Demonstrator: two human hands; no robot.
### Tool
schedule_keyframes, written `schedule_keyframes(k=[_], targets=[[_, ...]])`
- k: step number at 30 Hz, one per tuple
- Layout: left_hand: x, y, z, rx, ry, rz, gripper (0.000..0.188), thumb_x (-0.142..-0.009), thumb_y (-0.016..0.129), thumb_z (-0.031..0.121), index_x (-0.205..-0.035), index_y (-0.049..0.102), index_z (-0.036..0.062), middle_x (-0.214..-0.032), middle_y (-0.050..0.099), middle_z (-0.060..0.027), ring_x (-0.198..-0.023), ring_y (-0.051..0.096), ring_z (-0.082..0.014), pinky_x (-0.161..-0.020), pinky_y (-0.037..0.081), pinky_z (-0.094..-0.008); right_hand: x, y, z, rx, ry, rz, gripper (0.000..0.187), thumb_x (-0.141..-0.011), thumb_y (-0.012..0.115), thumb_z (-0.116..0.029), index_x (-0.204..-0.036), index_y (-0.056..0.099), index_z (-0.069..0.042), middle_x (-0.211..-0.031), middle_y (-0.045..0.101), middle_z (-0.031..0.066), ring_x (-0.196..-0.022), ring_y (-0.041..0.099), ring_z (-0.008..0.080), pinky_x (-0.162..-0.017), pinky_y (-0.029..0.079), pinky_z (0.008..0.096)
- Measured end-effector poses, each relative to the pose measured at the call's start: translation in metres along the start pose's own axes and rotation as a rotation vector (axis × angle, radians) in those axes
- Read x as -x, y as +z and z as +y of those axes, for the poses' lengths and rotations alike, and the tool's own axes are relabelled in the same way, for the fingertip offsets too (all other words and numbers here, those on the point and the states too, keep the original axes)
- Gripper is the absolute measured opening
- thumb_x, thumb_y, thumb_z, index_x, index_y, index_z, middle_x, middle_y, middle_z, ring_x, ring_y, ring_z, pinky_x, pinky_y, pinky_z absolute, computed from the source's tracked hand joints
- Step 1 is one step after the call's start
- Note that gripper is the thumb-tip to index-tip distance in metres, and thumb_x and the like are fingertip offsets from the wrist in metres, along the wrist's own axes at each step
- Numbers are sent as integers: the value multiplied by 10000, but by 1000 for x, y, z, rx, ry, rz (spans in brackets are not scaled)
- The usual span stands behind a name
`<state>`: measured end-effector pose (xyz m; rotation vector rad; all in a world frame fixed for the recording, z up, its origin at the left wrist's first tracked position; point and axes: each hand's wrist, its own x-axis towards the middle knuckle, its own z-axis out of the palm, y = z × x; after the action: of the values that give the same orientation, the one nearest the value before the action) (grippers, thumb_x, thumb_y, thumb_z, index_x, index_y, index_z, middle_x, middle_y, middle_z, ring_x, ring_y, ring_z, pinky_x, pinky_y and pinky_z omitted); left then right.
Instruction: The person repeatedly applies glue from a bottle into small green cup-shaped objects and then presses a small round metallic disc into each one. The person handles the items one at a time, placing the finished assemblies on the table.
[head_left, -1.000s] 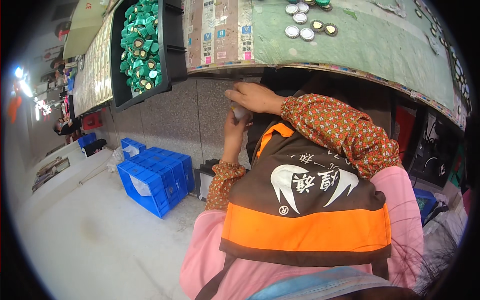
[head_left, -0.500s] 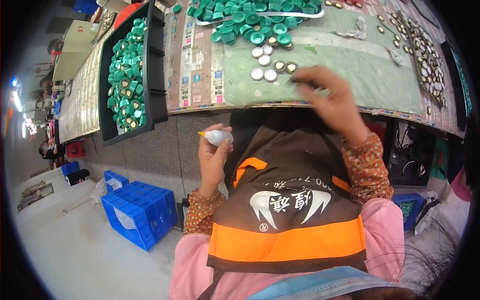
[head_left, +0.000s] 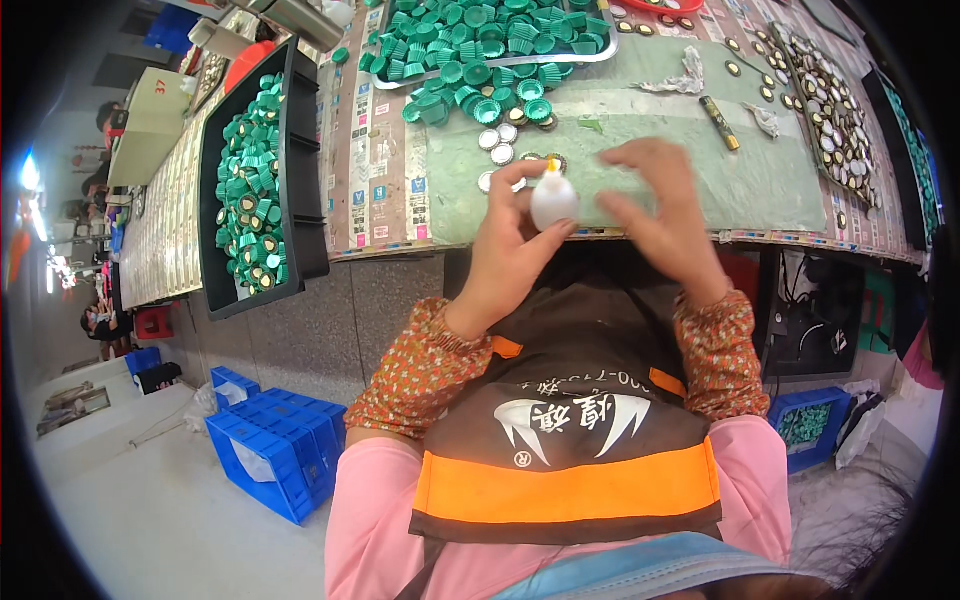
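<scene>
My left hand (head_left: 508, 255) is closed around a small white squeeze bottle (head_left: 555, 203) with a yellow tip, held upright over the table's near edge. Just right of the bottle hovers my right hand (head_left: 655, 200), fingers apart and nothing in them. Beyond my left hand lie several round silvery discs (head_left: 502, 154) on a green mat (head_left: 600, 140); the bottle and fingers partly hide some of them. A dark tube with yellowish bands (head_left: 720, 124) lies on the mat, beyond and to the right of my right hand.
A metal tray (head_left: 612, 50) heaped with green fluted cups (head_left: 490, 40) stands at the back, cups spilling toward me. Left is a black bin (head_left: 310, 180) of similar cups. Several discs fill a tray (head_left: 835, 125) at right. Blue crates (head_left: 275, 450) stand on the floor.
My left hand has brought the bottle up and right, from beside my lap to the table's edge. The dark tube now lies on the mat; my right hand has opened.
</scene>
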<state>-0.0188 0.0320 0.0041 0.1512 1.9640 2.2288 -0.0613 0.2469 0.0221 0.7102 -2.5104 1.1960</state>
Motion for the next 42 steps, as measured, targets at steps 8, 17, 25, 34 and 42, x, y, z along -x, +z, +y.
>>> schedule_keyframes(k=[8, 17, 25, 34, 42], targets=[[-39, 2, 26, -369, 67, -144, 460, -897, 696, 70, -1317, 512, 103, -1055, 658, -69, -921, 624, -159, -795, 505, -296, 11, 21, 7, -799, 400, 76, 314, -929, 701, -214, -1160, 602, -25, -1081, 657, 82, -972, 612, 178, -848, 474, 315], [-113, -30, 19, -1362, 462, 129, 217, -886, 675, 148, -1099, 684, 182, -948, 567, -74, -961, 533, -302, -831, 458, -431, 9, 0, 13, -933, 534, 49, 311, -989, 639, -271, -1148, 542, -22, -1038, 686, 87, -873, 655, 124, -762, 498, 280], [-99, -24, 21, -989, 450, 96, 163, -895, 645, 60, -1055, 625, 81, -988, 624, -52, -873, 588, -214, -753, 480, -350, 2, 24, 10, -690, 458, 101, 363, -900, 735, -166, -1176, 544, -28, -1007, 624, 30, -878, 595, 87, -758, 496, 265], [-25, -7, 20, 14, -210, -156, 322, -1021, 542, 111, -1330, 471, 56, -1037, 633, -65, -824, 641, -106, -622, 538, -220, -3, 32, -13, -1069, 529, -5, 391, -860, 772, -120, -1163, 544, -23, -993, 610, 42, -879, 621, 91, -682, 543, 254], [0, -23, 2, 582, -501, -251, 427, -1025, 565, 293, -1359, 437, 61, -1151, 632, -198, -993, 685, -238, -767, 628, -335, 0, 28, -15, -979, 653, -223, 373, -864, 750, -114, -1147, 542, 13, -894, 631, 67, -691, 637, 88, -599, 539, 258]])
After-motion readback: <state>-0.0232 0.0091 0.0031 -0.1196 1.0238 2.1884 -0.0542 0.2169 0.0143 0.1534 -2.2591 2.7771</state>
